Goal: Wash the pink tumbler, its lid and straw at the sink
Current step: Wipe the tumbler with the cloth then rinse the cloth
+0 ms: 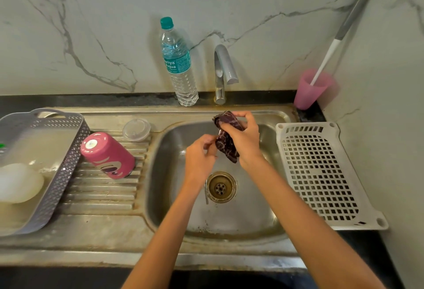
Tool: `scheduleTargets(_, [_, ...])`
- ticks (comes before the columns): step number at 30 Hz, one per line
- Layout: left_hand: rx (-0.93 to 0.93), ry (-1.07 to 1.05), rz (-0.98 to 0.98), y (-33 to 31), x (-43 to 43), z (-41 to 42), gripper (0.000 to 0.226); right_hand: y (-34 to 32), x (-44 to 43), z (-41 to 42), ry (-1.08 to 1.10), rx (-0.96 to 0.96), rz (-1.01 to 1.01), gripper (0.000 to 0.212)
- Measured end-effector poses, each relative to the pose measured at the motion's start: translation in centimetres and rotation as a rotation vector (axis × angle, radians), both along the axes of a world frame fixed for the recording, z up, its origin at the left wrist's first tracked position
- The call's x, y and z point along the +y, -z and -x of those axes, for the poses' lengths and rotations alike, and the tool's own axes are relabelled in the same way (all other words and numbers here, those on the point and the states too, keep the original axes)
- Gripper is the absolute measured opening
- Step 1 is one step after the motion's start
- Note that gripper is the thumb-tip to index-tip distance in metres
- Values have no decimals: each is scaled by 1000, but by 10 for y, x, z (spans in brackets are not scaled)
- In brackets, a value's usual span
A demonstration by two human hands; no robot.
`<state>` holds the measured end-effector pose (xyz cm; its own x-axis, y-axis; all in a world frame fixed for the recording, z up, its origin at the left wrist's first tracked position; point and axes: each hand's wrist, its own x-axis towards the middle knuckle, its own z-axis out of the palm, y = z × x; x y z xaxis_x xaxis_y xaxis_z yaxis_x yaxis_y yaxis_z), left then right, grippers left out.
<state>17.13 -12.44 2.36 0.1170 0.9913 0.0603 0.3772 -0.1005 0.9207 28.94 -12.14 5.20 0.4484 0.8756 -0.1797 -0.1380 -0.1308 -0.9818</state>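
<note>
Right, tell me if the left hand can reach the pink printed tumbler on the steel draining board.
Probably yes: nothing stands between left hand and pink tumbler, but it must first release the dark patterned cloth.

Both our forearms reach forward, our right hand (244, 138) gripping a dark cloth (226, 145) while our left hand (199, 157) pinches its side.

Readable text: one item. Water bottle (179, 64), upper centre of frame, standing at the back of the worktop. Its teal label (178, 62) reads "…riya Aqua" in white, first letters turned out of view; the small print is illegible. Pink tumbler (107, 154), centre left: the mark on its white base sticker (91, 144) is unreadable.
</note>
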Motion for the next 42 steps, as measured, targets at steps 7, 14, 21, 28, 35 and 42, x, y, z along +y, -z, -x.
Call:
scheduleTargets(7, [-416,-209,310,8,2,23,10,5,-5,-8,-150,-52,77,34])
scheduleTargets(14, [-480,-293,492,4,9,27,18,22,-10,15,-450,-473,-93,34])
scheduleTargets(21, [-533,-402,543,6,6,21,15,31,-11,18,-530,-802,56,41])
scheduleTargets(28, [-533,-464,480,1,16,22,14,36,-14,20,-542,-851,227,44])
scheduleTargets(35, [-564,-508,473,8,19,34,11,46,-32,17,-591,-829,280,40])
scheduleTargets(42, [-584,-512,393,5,24,44,8,45,-37,8,-781,-925,225,40])
